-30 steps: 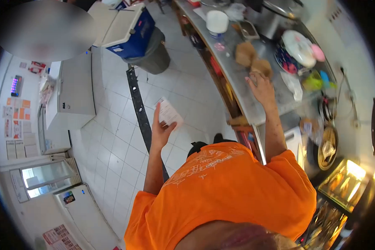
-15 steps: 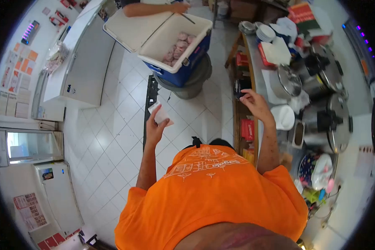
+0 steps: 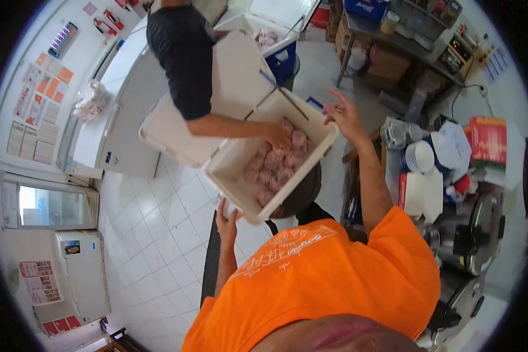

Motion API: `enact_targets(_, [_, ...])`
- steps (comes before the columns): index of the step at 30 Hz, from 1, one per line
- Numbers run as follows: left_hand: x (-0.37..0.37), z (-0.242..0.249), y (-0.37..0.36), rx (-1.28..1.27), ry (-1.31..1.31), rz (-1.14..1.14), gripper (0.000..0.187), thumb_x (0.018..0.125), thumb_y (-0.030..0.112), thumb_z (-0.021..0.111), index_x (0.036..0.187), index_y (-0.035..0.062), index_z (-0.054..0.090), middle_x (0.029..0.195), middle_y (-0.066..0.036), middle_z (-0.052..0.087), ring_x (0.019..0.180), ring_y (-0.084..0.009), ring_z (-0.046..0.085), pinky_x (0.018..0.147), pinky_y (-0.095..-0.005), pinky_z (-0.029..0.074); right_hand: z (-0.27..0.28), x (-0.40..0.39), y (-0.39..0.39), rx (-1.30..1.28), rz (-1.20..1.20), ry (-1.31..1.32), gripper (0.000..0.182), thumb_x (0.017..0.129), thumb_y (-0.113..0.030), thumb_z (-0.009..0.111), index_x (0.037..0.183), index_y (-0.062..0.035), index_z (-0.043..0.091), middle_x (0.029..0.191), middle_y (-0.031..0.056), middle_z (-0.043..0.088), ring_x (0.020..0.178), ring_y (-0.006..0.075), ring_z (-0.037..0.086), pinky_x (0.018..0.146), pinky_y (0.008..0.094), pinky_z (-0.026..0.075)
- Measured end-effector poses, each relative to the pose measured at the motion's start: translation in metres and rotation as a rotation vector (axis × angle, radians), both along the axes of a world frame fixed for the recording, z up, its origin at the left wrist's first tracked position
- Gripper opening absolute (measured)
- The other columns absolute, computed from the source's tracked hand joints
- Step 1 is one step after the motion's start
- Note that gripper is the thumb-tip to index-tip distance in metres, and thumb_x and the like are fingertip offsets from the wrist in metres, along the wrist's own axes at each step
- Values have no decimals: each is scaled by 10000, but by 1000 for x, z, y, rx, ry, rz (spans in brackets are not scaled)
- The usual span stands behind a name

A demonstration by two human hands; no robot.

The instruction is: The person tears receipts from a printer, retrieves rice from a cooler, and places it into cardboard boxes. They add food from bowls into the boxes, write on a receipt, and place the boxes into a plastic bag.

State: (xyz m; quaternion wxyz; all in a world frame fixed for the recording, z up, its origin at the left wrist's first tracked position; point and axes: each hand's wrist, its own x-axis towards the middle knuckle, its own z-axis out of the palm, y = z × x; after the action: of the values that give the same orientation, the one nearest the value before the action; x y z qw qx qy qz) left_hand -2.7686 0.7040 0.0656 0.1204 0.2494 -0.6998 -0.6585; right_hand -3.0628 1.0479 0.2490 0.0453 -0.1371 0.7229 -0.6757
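Note:
My left hand (image 3: 226, 222) is at the near left corner of the open cooler (image 3: 240, 214), its fingers closed around a small white item (image 3: 229, 209). Over the cooler's right rim, my right hand (image 3: 345, 115) is raised with its fingers apart and nothing held. Several pinkish wrapped bundles (image 3: 273, 170) lie inside the cooler. A co-worker in a dark sleeve (image 3: 185, 64) reaches in from the left, one hand (image 3: 278, 136) on the bundles. The cooler's white lid (image 3: 176, 129) hangs open to the left.
Behind stands a second open cooler (image 3: 280, 61) with similar bundles. A long white freezer (image 3: 126, 108) is at the left. On the right are large metal pots (image 3: 478, 234), stacked white bowls (image 3: 419, 157) and a red box (image 3: 488, 138). A dark bin (image 3: 305, 190) supports the near cooler.
The view has moved forward, bringing the open cooler close to both my hands. The co-worker's arm now reaches into it. A second cooler has come into view behind.

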Motion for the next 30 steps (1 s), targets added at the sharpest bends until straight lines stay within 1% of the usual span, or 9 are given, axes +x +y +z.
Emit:
enact_targets(4, [-19,10,23,-73,-57,37,544,804,35,614,1324,-1,459,1262,-180,531,1165,-265,516,997,-354,393,32,-83,-44,4,69,-6,589,929,-133,573,1448,-126,294,902,124,627,704,149,613,622,286,527])
enact_targets(6, [-19,-13,20,-251,-87,6,544,796,34,628,1315,0,468,1267,-187,530,1168,-283,517,998,-357,393,23,-115,-63,-14,153,39,627,930,-140,575,1465,-145,249,896,123,629,686,151,618,618,277,519])
enact_targets(10, [-18,8,31,-311,-189,38,537,790,38,644,1301,1,482,1267,-189,530,1173,-290,515,1002,-363,390,9,-144,-93,-64,331,-58,690,932,-151,574,1489,-166,168,886,112,638,622,154,625,589,264,503])
enact_targets(14, [-26,16,29,-313,-180,100,530,793,53,654,1294,-4,489,1259,-191,535,1183,-284,507,1006,-366,383,-2,-230,-107,-67,312,-229,507,917,-211,574,1385,-131,398,897,90,660,638,169,656,565,270,505])
enact_targets(15, [-28,16,28,-323,-196,125,530,795,56,653,1295,-7,487,1259,-191,536,1180,-285,509,1005,-369,383,-5,-257,-111,-93,240,-255,412,881,-233,578,1273,-119,527,902,93,666,689,164,668,566,261,505])
enact_targets(19, [-29,15,30,-321,-216,234,517,804,67,648,1291,-12,490,1250,-191,547,1160,-284,526,995,-370,393,-17,-368,-113,-42,111,-206,393,843,-217,567,1221,-111,581,916,71,668,736,148,667,564,257,504])
enact_targets(21, [-37,25,40,-324,-234,259,508,807,69,647,1285,-13,496,1246,-191,551,1150,-281,533,988,-366,400,-19,-409,-108,217,111,-149,359,828,-192,547,1173,-130,625,928,39,668,743,136,658,555,255,495])
enact_targets(24, [-41,22,45,-334,-284,281,482,813,66,642,1268,-18,509,1241,-191,554,1133,-274,544,976,-358,411,4,-441,-100,358,222,-141,386,816,-174,524,1189,-163,624,922,18,668,725,125,645,548,259,485])
enact_targets(30, [-37,11,44,-265,-311,338,496,815,46,627,1282,-35,482,1260,-195,530,1187,-289,501,1014,-370,377,-8,-486,-135,252,323,-285,443,804,-163,529,1244,-175,584,970,49,630,761,177,599,652,352,482])
